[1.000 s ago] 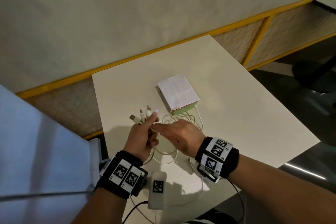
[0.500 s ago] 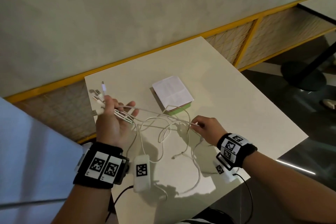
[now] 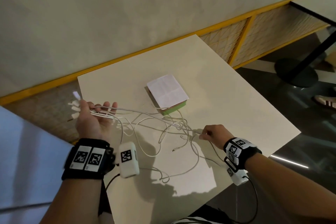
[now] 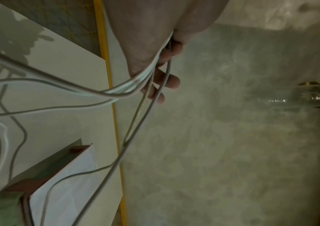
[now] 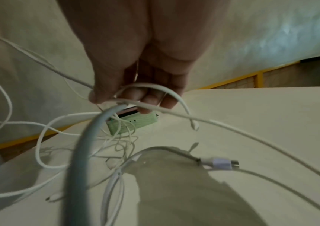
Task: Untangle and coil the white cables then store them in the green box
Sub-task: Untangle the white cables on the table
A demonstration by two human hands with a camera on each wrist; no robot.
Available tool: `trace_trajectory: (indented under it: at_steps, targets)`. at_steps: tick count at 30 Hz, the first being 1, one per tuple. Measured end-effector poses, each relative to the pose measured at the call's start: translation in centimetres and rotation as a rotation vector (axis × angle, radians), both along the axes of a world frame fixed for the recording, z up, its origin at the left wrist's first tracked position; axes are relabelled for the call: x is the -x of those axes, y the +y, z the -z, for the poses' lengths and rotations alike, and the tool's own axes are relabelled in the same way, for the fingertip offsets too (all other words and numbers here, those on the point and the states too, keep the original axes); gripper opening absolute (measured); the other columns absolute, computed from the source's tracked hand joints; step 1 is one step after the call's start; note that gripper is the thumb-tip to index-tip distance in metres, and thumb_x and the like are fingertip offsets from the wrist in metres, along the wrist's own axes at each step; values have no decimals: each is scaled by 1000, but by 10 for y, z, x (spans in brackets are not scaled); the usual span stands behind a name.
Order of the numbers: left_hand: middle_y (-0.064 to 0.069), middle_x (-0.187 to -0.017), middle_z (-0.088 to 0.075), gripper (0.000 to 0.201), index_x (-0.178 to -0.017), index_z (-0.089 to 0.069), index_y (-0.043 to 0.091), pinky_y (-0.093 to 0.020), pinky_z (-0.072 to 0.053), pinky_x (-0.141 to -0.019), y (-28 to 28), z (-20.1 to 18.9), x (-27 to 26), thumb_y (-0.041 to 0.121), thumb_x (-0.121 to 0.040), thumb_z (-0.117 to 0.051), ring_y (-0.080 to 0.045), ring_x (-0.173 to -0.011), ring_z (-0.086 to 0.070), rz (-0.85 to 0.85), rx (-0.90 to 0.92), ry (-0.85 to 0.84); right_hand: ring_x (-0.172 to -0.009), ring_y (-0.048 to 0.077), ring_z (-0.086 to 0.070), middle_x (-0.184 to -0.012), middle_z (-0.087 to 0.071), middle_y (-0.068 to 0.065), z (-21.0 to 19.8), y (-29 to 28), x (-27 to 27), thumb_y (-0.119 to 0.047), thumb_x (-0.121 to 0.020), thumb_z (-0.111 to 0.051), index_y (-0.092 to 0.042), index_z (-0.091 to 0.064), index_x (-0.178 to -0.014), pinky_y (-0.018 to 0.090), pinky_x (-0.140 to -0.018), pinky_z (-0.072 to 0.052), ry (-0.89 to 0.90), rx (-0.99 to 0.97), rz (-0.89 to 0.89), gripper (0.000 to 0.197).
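Note:
Several white cables [image 3: 160,123] lie tangled across the middle of the white table [image 3: 227,100], stretched between my two hands. My left hand [image 3: 96,116] is raised at the table's left edge and grips a bundle of cable ends, with the plugs [image 3: 75,103] sticking out past my fist; the cables [image 4: 136,82] run under my fingers [image 4: 167,81]. My right hand [image 3: 211,132] pinches cable strands [image 5: 141,102] near the front right. The green box [image 3: 173,108] sits beyond the tangle, a white sheet [image 3: 167,91] over its top. A loose plug [image 5: 221,163] lies under my right wrist.
The table stands against a pale wall with a yellow-framed mesh panel [image 3: 227,43] along its foot. A black round table base [image 3: 296,74] and a shoe [image 3: 325,102] are on the dark floor to the right. A pale blue surface [image 3: 27,160] fills the left.
My hands have drawn apart: the left went up and left with the plug ends, the right down and right, stretching the bunched cables out over the table.

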State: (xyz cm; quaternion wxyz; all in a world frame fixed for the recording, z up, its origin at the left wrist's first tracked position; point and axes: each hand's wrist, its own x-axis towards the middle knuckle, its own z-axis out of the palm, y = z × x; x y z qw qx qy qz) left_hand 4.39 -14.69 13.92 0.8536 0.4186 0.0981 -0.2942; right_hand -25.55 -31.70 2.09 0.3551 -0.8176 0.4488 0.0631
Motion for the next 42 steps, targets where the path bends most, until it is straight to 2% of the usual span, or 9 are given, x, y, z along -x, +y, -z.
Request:
trace_trajectory:
  at_steps: [6,9,13,17,19,26,29,35,42]
  targets:
    - [5,-43,-41,48,-61,-38,20,-41,-52,-80,7,-6,-33,46,-101,-35,-15,-58,-55,-122,55,33,-60,10,-51,-62,-59,-4,0,-9,28,-26,-85,-65,-20,-61,-67,21,-60,-39,-143,-66,110,19]
    - [5,-44,-42,48,-60,-38,19,-41,-51,-79,11,-12,-47,47,-99,-41,-16,-62,-58,-196,85,41,-66,4,-49,-71,-56,-9,1,-11,40,-26,-88,-61,-16,-64,-80,21,-62,-35,-10,2,-58,13]
    - [4,-46,-44,54,-50,-44,18,-42,-52,-78,20,-14,-68,47,-96,-50,-18,-65,-62,-267,154,11,-87,22,-57,-101,-66,5,8,-18,56,-28,-93,-50,-22,-58,-81,27,-72,-34,360,110,-275,16]
    - [6,-46,-48,61,-43,-49,19,-42,-55,-83,31,-16,-86,42,-99,-47,-17,-57,-66,-310,205,6,-112,25,-57,-122,-61,7,17,-25,84,-27,-96,-40,-16,-56,-116,32,-93,-40,607,163,-129,28]
    - [8,-43,-48,63,-41,-49,19,-39,-55,-77,34,-18,-85,43,-99,-47,-15,-53,-65,-305,187,-3,-113,25,-57,-123,-61,7,25,-28,96,-27,-97,-37,-14,-53,-118,35,-96,-40,621,232,-13,30]
    - [6,-44,-45,47,-58,-44,21,-41,-51,-82,30,-21,-50,40,-100,-42,-11,-50,-57,-141,138,-65,-120,28,-50,-129,-53,11,33,-30,79,-20,-92,-41,-16,-51,-121,42,-113,-23,522,361,120,31]
    - [8,-42,-50,35,-62,-43,22,-41,-50,-85,25,-29,-23,48,-83,-51,-8,-50,-59,6,158,-137,-123,33,-47,-137,-45,14,15,-26,40,-14,-84,-52,-16,-49,-128,41,-110,-29,290,310,120,44]
    - [3,-56,-51,46,-60,-48,19,-42,-57,-70,0,-13,22,40,-101,-43,-11,-50,-60,67,78,41,-124,19,-45,-137,-44,7,-80,41,-110,-38,-87,-59,-16,-40,-137,22,-99,-32,-392,27,-258,57]
    - [-2,-59,-57,40,-69,-47,12,-29,-62,-63,5,-2,27,32,-103,-44,-16,-55,-66,35,90,124,-116,22,-55,-128,-57,10,-121,88,-190,-15,-73,-74,-14,-36,-136,28,-92,-43,-446,-161,-449,74]
